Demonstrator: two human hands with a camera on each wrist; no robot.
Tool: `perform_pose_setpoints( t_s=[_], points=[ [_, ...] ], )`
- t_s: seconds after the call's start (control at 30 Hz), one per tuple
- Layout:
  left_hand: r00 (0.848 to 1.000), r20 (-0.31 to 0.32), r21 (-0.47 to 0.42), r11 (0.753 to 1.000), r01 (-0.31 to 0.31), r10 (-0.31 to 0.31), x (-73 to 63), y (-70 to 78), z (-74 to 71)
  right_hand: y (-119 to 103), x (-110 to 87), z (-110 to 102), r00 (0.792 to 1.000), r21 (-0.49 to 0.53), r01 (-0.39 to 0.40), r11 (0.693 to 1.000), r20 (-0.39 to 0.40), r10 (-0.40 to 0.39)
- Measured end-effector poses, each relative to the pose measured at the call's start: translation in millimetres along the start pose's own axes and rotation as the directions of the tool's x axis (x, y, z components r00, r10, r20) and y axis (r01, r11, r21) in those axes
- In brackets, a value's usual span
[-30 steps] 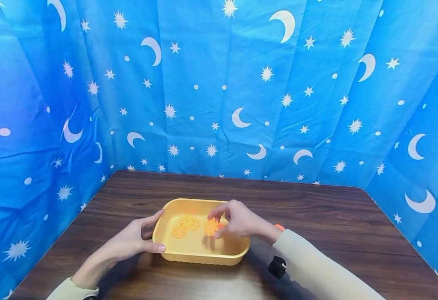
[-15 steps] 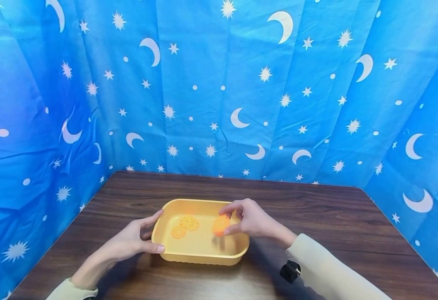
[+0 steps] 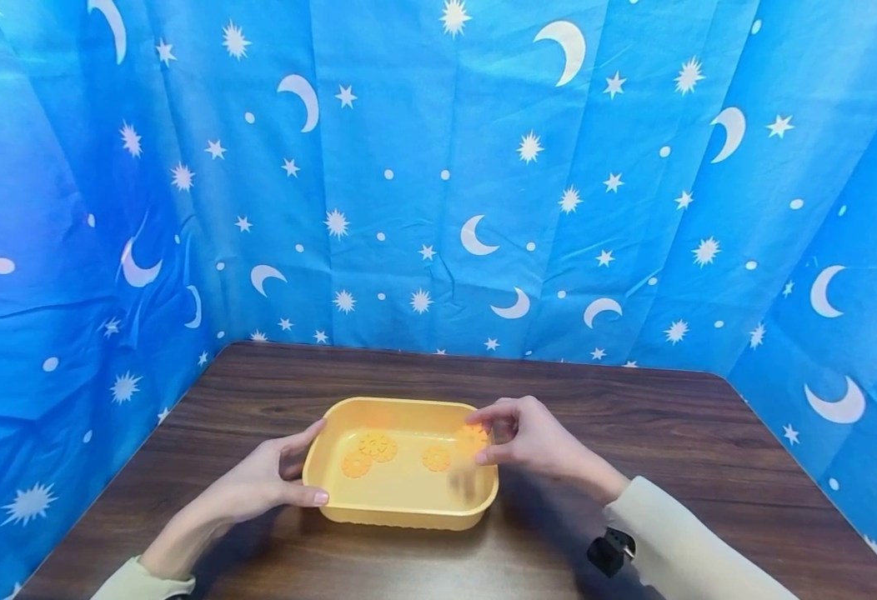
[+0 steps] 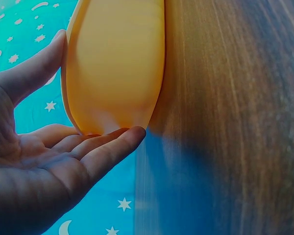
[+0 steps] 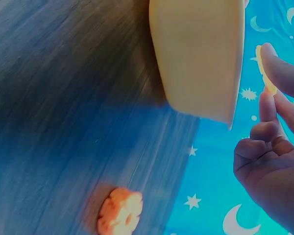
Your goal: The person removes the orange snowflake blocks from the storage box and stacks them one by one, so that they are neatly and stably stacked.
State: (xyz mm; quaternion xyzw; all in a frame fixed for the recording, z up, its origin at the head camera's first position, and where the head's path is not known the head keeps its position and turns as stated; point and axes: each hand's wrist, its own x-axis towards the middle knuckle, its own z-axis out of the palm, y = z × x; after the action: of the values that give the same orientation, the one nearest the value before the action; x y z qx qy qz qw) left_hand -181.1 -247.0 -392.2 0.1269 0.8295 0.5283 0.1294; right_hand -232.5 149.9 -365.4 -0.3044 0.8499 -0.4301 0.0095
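A yellow plastic tub stands on the table. My left hand grips its left end, thumb and fingers spread across the corners. Inside the tub, overlapping notched discs lie at the left, and a single notched disc lies apart, right of centre. Over the tub's right end my right hand pinches an orange notched disc between thumb and fingers. It appears edge-on and thin in the right wrist view; whether it is one piece or several, I cannot tell.
An orange piece with a notched rim lies on the dark wood table outside the tub, seen in the right wrist view. Blue cloth with moons and stars hangs behind the table and at both sides.
My right hand has moved right, toward the tub's right end, with an orange disc in its fingers. The single disc has come into view where that hand was. My left hand stays put.
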Motion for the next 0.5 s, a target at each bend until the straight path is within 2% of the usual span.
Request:
perform_pose_setpoints(
  t_s=[0.07,0.2,0.5],
  points=[
    [1.0,-0.002,0.002,1.0,0.001,-0.001,0.0,0.1,0.1,3,-3.9,-4,1.0,0.025,0.001,1.0,-0.006,-0.001],
    [1.0,-0.007,0.011,1.0,0.005,-0.005,-0.2,0.4,0.1,8,-11.4,-12,0.999,0.047,-0.045,0.998,-0.02,0.046],
    [1.0,-0.002,0.002,1.0,0.01,-0.01,-0.6,0.6,0.3,24,-30.4,-29,0.986,0.016,-0.15,0.989,-0.071,0.151]
  ],
)
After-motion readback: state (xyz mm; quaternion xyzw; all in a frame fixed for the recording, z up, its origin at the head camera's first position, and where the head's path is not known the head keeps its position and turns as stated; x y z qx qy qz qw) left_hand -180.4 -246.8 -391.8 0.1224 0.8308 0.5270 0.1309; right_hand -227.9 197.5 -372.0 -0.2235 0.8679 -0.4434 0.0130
